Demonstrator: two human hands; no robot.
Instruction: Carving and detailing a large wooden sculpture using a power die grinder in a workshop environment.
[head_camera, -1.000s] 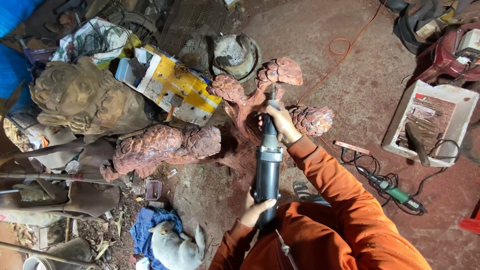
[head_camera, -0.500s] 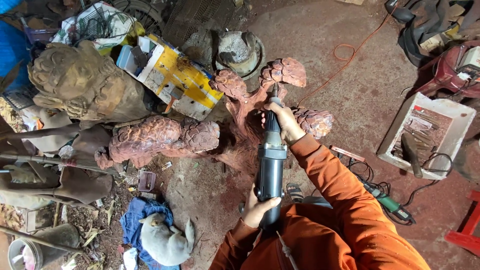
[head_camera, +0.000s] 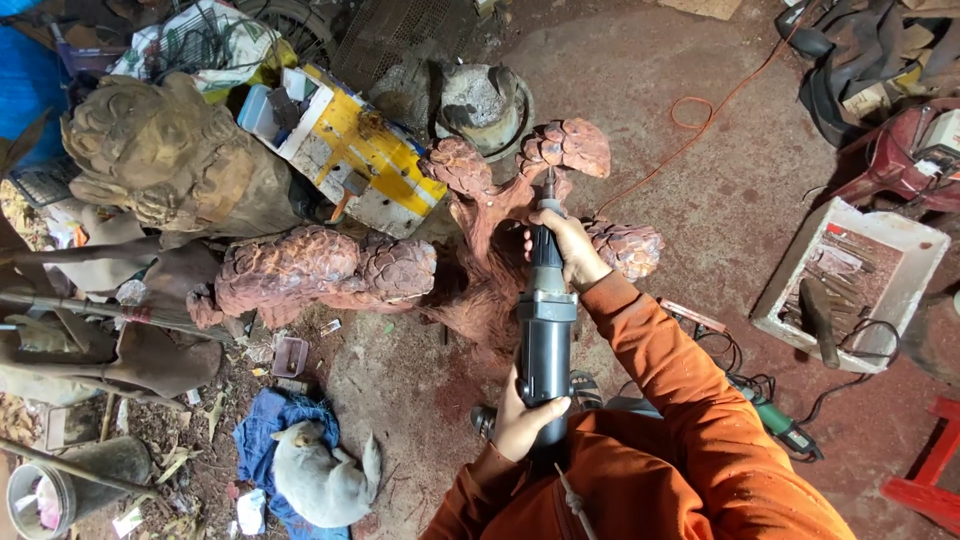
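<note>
I hold a long grey power carving tool (head_camera: 546, 330) with both hands, its bit touching a reddish wooden carving (head_camera: 500, 215) shaped like a gnarled tree with knobbly clusters. My right hand (head_camera: 568, 250) grips the tool's narrow front near the bit. My left hand (head_camera: 525, 420) holds the thick rear end close to my chest. Both arms wear orange sleeves. A long side branch of the carving (head_camera: 320, 270) stretches to the left.
A pale carved figure (head_camera: 165, 160) stands at left beside a yellow and white box (head_camera: 365, 160). A small animal (head_camera: 320, 478) lies on blue cloth. A white tray of tools (head_camera: 850, 285), a green power tool (head_camera: 775, 420), an orange cable (head_camera: 700, 115) and a red stool (head_camera: 925, 480) lie right.
The view has shifted slightly; the tool and both hands keep the same grip, with the bit still on the carving's upper part.
</note>
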